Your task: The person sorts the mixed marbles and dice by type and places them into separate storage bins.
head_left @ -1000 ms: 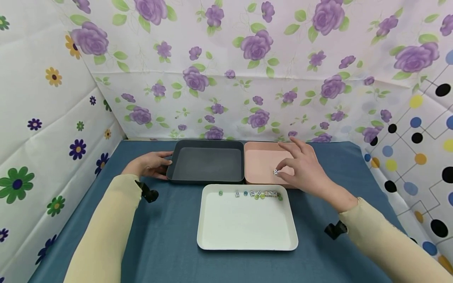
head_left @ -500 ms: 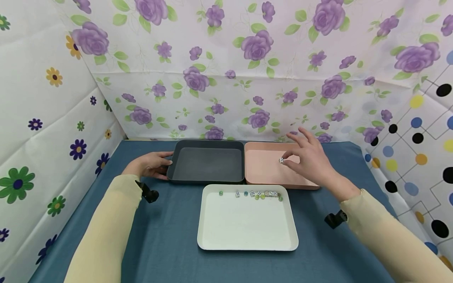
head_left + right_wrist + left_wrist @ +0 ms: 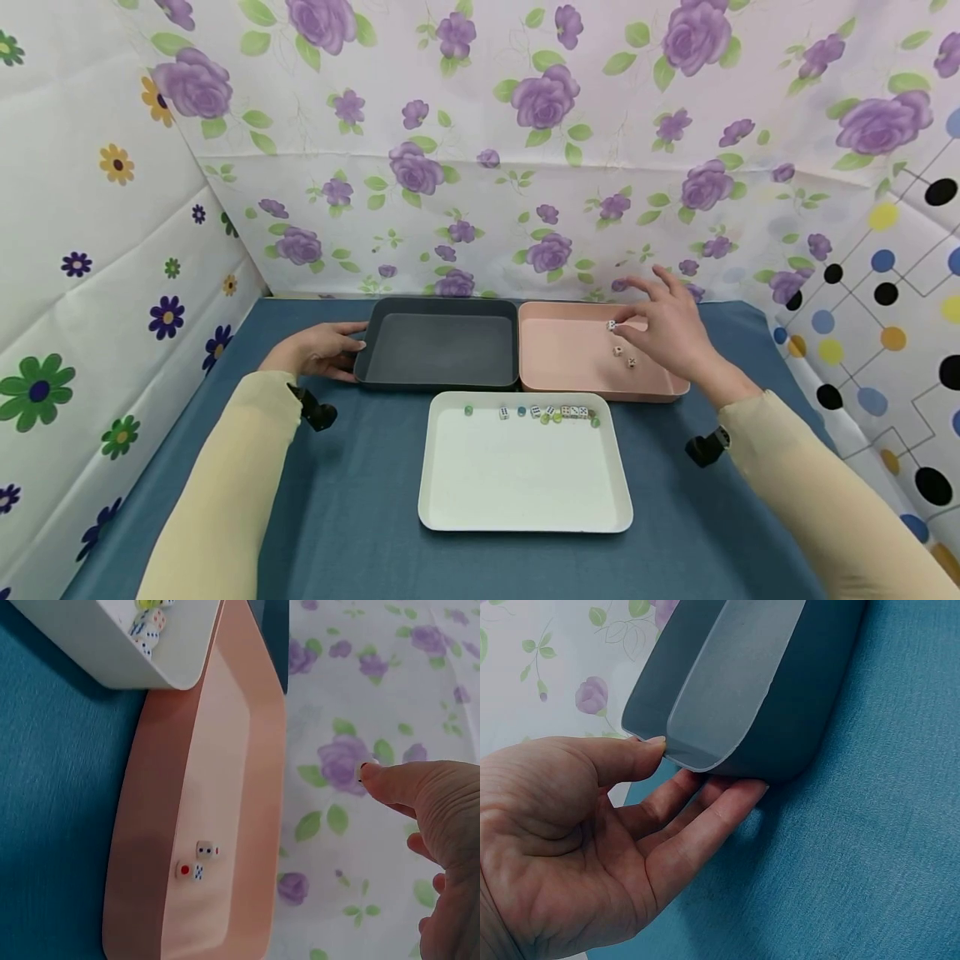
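Observation:
My right hand pinches a white die between thumb and index finger, above the pink tray; its other fingers are raised. In the right wrist view only a small edge of that die shows at the fingertips. Two more dice lie on the pink tray's floor, one die close beside another die. At the left, my left hand holds the end of the dark grey tray. The left wrist view has the thumb on the rim and the fingers against the outer wall.
A white tray stands in front, with several dice, green beads and a blue bead along its far side. Blue cloth covers the table. Flowered fabric rises behind the trays.
The right hand has moved right and away over the pink tray, still pinching the die. Two dice on that tray have come into sight. The left hand stays in place.

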`<state>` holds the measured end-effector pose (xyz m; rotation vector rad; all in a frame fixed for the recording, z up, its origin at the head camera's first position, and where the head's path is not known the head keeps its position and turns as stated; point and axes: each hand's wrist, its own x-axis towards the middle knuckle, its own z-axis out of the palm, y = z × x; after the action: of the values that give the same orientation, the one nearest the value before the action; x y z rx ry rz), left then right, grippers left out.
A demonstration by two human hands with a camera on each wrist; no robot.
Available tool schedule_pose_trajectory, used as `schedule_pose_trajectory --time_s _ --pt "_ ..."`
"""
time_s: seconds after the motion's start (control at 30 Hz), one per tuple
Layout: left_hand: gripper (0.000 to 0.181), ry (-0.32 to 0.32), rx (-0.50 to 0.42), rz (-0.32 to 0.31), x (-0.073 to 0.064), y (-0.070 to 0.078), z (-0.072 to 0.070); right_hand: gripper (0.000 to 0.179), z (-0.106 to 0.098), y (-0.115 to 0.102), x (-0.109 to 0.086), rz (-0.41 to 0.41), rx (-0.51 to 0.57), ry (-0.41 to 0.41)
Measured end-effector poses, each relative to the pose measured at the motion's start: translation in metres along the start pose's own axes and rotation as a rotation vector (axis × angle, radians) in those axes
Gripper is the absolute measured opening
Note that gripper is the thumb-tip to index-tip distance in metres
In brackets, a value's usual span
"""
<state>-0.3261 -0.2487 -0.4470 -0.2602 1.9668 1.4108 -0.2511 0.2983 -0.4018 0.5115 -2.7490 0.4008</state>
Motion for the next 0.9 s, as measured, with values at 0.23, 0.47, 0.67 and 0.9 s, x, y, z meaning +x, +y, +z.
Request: schedule_pose_trajectory --time_s 0.23,0.47,0.67,0.9 --pt "0.063 -0.003 0.002 0.003 -0.001 0.0 0.0 0.014 0.006 0.01 0.003 0.062 0.009 -0.016" --pt "0.064 -0.005 -0.002 0.001 -0.002 0.001 0.0 0.013 0.015 0.016 0.005 0.118 0.025 -0.051" --pt "0.063 -0.004 -0.001 0.002 -0.002 0.001 0.001 0.01 0.027 0.023 0.003 0.142 0.008 -0.077" --pt "0.063 -0.003 -0.005 -0.004 -0.002 0.001 0.001 0.01 0.041 0.028 -0.002 0.159 0.006 -0.135"
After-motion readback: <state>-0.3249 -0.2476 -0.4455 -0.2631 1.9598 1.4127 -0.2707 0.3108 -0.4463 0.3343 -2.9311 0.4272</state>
